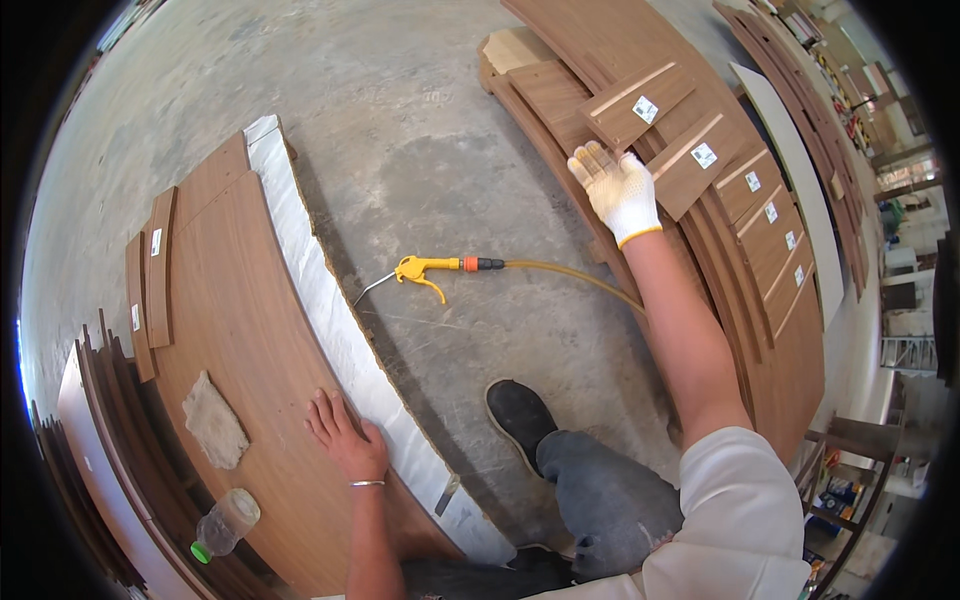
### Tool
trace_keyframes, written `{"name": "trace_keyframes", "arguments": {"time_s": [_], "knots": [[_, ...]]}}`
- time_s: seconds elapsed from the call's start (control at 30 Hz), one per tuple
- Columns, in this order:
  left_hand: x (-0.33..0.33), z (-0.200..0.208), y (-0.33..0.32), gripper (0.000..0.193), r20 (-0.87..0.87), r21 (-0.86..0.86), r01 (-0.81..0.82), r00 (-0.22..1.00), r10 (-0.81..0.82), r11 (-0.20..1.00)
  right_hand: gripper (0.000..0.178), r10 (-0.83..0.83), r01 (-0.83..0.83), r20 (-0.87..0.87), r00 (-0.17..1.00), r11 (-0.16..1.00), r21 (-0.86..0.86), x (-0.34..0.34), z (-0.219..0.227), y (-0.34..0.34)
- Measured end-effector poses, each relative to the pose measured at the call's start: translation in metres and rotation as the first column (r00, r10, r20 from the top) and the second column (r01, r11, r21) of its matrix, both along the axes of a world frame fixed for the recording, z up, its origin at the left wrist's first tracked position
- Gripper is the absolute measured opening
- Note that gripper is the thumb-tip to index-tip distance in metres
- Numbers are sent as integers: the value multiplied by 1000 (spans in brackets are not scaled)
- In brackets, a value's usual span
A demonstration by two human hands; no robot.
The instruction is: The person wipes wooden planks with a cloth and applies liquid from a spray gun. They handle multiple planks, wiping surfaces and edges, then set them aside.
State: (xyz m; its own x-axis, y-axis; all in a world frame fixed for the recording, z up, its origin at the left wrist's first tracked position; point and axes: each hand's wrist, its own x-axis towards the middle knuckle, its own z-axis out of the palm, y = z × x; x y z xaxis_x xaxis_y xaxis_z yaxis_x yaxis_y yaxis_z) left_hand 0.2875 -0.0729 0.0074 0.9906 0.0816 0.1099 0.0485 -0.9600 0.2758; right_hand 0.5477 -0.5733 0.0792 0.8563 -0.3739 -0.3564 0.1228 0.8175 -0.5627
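My left hand (346, 437), bare and with a thin bracelet at the wrist, lies flat with spread fingers on a large brown wood-grain panel (250, 330). My right hand (614, 190) wears a white knit glove with a yellow hem. Its fingers are stretched out over the stack on the right, beside a small labelled board (640, 105) and another labelled board (690, 165). I see nothing held in it. On the floor between the stacks lies a yellow air blow gun (428, 266) with a bent metal nozzle and a hose (570, 270).
A grey cloth (215, 420) and a clear bottle with a green cap (227, 522) rest on or beside the left panel. White foil-like sheeting (330, 290) runs along its edge. Narrow labelled strips (160, 265) lie at the far left. My dark shoe (520, 422) stands on the concrete floor.
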Motion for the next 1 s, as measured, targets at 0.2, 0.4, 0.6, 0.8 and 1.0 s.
{"name": "trace_keyframes", "arguments": {"time_s": [0.2,0.4,0.6,0.8,1.0], "knots": [[-1,-2,0,72,12,-5,1,1000,-1,1000,24,178,-161,-85,980,972,173,-97,-16,16],[-1,-3,-1,72,8,-1,2,1000,-2,1000,53,-169,164,-81,982,985,-61,-93,-2,-65],[1,3,-8,72,-42,3,2,999,-2,1000,45,-336,335,-38,941,942,-38,-25,1,-101],[1,0,-2,73,-10,36,-9,1000,10,999,36,-52,35,-142,988,992,-121,-24,-13,-57],[1,-2,-3,72,-1,31,7,1000,-7,999,32,56,-70,-144,988,993,-98,36,-4,-37]]}}
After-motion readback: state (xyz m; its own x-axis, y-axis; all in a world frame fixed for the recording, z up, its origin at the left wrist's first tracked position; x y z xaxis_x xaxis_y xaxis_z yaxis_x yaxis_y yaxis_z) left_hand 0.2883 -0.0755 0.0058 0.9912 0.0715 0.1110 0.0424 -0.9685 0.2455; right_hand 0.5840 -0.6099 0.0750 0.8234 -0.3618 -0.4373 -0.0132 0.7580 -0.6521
